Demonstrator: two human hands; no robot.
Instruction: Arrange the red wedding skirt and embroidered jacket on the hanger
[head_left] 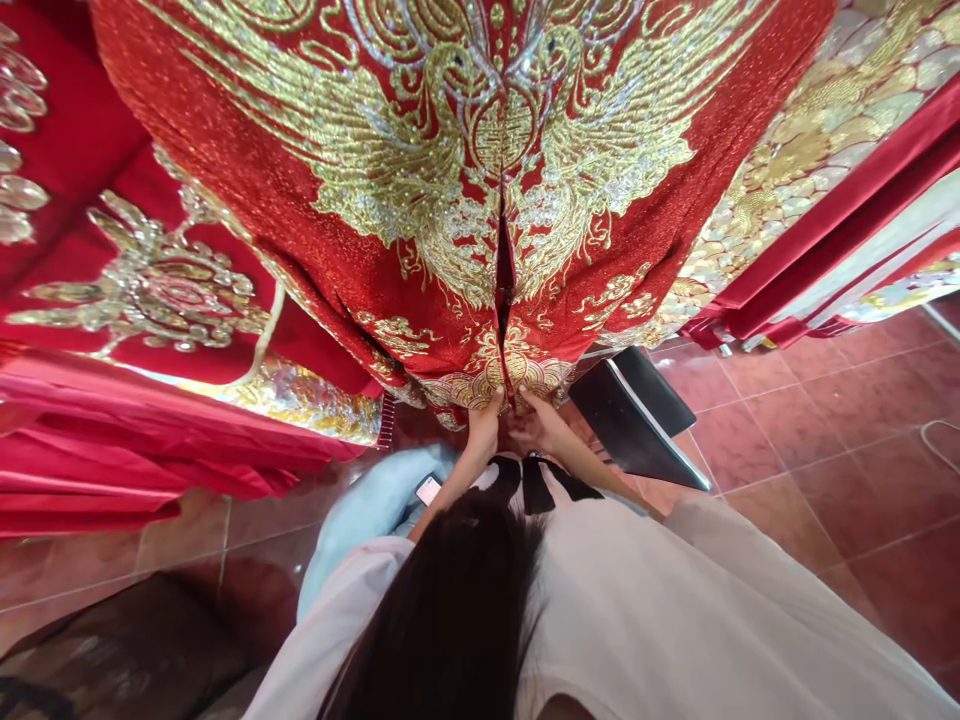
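Note:
A red, glittering jacket (315, 240) with gold embroidered birds hangs in front of me, its front split by a narrow slit down the middle. At the bottom of that slit, my left hand (484, 430) grips the gold-patterned hem on the left side, thumb on top. Close beside it, my right hand (544, 428) pinches the matching right hem edge, thumb also on the front. The fingers under the cloth are mostly hidden. Both hem edges lie nearly together between my thumbs.
Red beaded garments (150, 290) hang at left, above pink-red cloth (150, 440). Gold-scaled fabric (810, 130) hangs at right. A black, metal-edged object (637, 420) stands right of my hands. A phone (428, 489) lies by my left forearm. The floor has reddish tiles (825, 430).

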